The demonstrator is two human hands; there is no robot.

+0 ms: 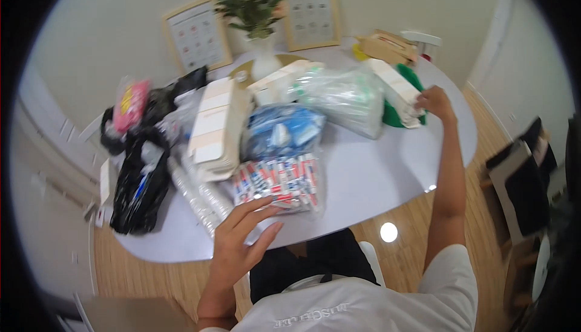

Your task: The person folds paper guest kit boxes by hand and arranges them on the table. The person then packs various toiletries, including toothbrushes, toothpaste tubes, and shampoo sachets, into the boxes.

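Observation:
My left hand (245, 235) is open, its fingers stretched over the near edge of a clear bag of red, white and blue stick packets (278, 178). The fingertips appear to touch that bag. At the right, my right hand (434, 102) is closed on the near end of a stack of flat white cartons (393, 84). Green material (394, 116) lies under this stack. Behind the packets is a bag with blue contents (284, 129). A larger stack of white cartons (215, 126) stands to its left.
Clear plastic packs (342, 96) fill the middle of the white table (375, 181). Black bags (142, 193), a pink pack (130, 105) and clear plastic rolls (193, 196) lie at the left. A vase (264, 54) and two frames stand behind; a brown box (387, 46) sits back right.

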